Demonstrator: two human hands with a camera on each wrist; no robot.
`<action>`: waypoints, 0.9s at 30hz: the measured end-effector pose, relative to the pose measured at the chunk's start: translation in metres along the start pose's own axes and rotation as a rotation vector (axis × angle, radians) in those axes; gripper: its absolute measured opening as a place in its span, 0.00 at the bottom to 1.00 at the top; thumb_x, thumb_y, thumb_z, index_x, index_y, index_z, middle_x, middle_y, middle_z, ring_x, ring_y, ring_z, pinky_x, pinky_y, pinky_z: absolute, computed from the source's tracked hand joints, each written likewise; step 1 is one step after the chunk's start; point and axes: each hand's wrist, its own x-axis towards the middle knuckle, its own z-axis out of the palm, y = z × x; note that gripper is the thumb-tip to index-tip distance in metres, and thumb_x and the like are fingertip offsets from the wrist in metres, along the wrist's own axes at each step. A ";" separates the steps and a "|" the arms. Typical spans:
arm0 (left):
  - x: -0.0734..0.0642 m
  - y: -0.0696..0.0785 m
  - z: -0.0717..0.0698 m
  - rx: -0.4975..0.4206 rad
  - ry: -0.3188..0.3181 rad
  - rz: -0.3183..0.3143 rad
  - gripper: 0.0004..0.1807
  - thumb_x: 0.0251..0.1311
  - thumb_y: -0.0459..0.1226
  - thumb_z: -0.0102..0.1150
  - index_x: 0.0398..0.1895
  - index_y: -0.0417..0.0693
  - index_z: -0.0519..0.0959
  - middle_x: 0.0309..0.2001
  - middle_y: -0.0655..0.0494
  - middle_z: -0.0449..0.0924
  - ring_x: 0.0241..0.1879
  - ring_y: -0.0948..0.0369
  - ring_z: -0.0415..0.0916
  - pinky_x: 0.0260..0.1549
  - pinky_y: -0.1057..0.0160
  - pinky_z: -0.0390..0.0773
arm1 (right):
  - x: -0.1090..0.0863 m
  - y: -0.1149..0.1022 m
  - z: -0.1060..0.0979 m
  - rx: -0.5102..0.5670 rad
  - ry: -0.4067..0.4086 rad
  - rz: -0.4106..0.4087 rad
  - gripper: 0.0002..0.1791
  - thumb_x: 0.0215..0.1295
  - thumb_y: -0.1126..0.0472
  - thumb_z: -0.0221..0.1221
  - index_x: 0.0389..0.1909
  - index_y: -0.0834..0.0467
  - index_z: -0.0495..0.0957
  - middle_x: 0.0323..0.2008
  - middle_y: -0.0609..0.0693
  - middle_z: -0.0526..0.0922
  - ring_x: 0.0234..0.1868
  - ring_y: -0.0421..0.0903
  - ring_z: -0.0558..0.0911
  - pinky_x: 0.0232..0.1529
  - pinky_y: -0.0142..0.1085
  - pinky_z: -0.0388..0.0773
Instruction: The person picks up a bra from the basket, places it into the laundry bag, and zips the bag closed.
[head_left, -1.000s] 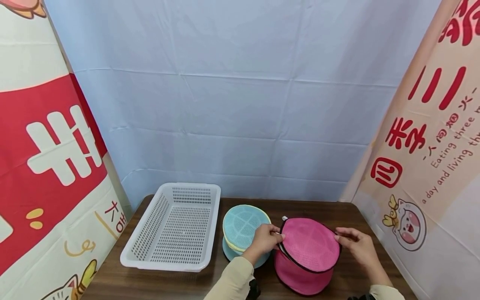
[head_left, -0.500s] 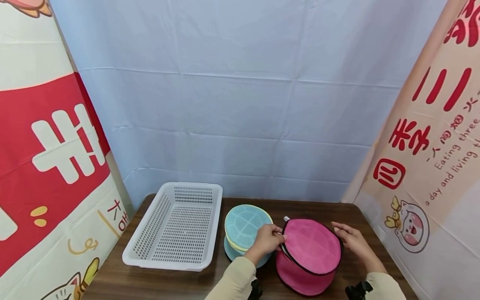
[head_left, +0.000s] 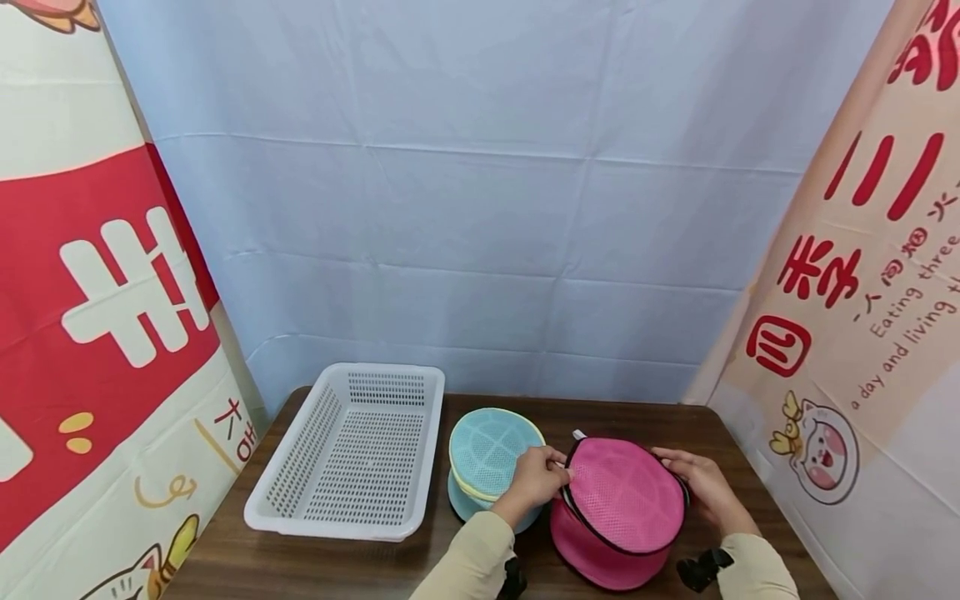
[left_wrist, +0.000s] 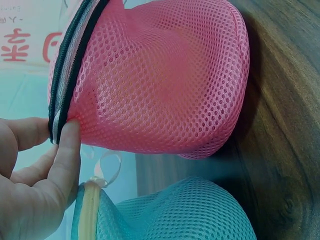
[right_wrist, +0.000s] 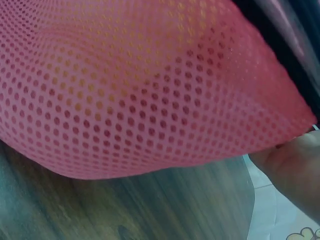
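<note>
A round pink mesh laundry bag with a black-trimmed zipper round its lid stands on the table. My left hand pinches its zipper edge on the left side, thumb and fingers on either face. On the right, my right hand lies along the rim, its fingers stretched over the far edge; its thumb is hidden in the head view. Only part of that hand shows at the right wrist view's edge. Something yellowish shows through the pink mesh. Beside it stands a light-blue mesh laundry bag with a yellow zipper.
A white perforated plastic basket sits on the left of the dark wooden table. A pale blue cloth hangs behind the table, with printed cloths at both sides. Small white loops hang from both bags near my left hand.
My right hand came off the pink bag's right rim, moved a little away, then returned to lie against its back right edge. My left hand keeps its hold in the same place.
</note>
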 end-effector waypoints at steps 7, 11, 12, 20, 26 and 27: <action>0.001 0.000 0.002 0.021 0.008 -0.003 0.04 0.52 0.28 0.63 0.32 0.37 0.79 0.18 0.60 0.74 0.12 0.65 0.72 0.14 0.68 0.74 | 0.002 0.000 0.000 -0.077 0.078 -0.019 0.15 0.64 0.68 0.52 0.49 0.62 0.80 0.39 0.50 0.81 0.36 0.36 0.79 0.36 0.35 0.77; 0.001 -0.001 0.003 0.017 0.004 -0.011 0.05 0.52 0.28 0.64 0.31 0.37 0.78 0.18 0.59 0.74 0.12 0.65 0.72 0.14 0.68 0.74 | 0.001 -0.001 0.003 -0.177 0.136 -0.057 0.15 0.62 0.67 0.54 0.48 0.71 0.77 0.40 0.54 0.81 0.35 0.35 0.78 0.34 0.34 0.76; 0.001 -0.002 0.003 0.015 0.003 -0.015 0.05 0.52 0.28 0.64 0.31 0.37 0.78 0.18 0.59 0.74 0.12 0.65 0.72 0.14 0.67 0.74 | 0.000 -0.001 0.003 -0.207 0.162 -0.068 0.16 0.62 0.67 0.55 0.47 0.72 0.77 0.40 0.56 0.81 0.34 0.35 0.78 0.34 0.34 0.76; -0.002 -0.002 0.002 0.010 -0.010 -0.019 0.05 0.53 0.29 0.63 0.32 0.37 0.77 0.19 0.59 0.74 0.12 0.64 0.72 0.15 0.66 0.75 | -0.002 0.000 0.009 -0.352 0.265 -0.093 0.16 0.63 0.63 0.57 0.46 0.71 0.78 0.46 0.62 0.79 0.36 0.34 0.75 0.34 0.32 0.74; -0.004 0.009 -0.003 0.257 -0.017 0.097 0.08 0.50 0.31 0.63 0.33 0.36 0.77 0.19 0.62 0.72 0.17 0.69 0.69 0.20 0.70 0.71 | -0.003 -0.001 0.012 -0.428 0.290 -0.142 0.12 0.63 0.65 0.57 0.43 0.69 0.79 0.43 0.62 0.80 0.34 0.40 0.76 0.30 0.33 0.73; -0.003 0.011 -0.003 0.301 -0.014 0.111 0.09 0.49 0.31 0.63 0.33 0.36 0.77 0.19 0.63 0.71 0.19 0.69 0.68 0.21 0.70 0.70 | -0.004 -0.001 0.013 -0.443 0.295 -0.154 0.12 0.63 0.65 0.57 0.42 0.69 0.80 0.42 0.62 0.80 0.34 0.40 0.76 0.30 0.33 0.73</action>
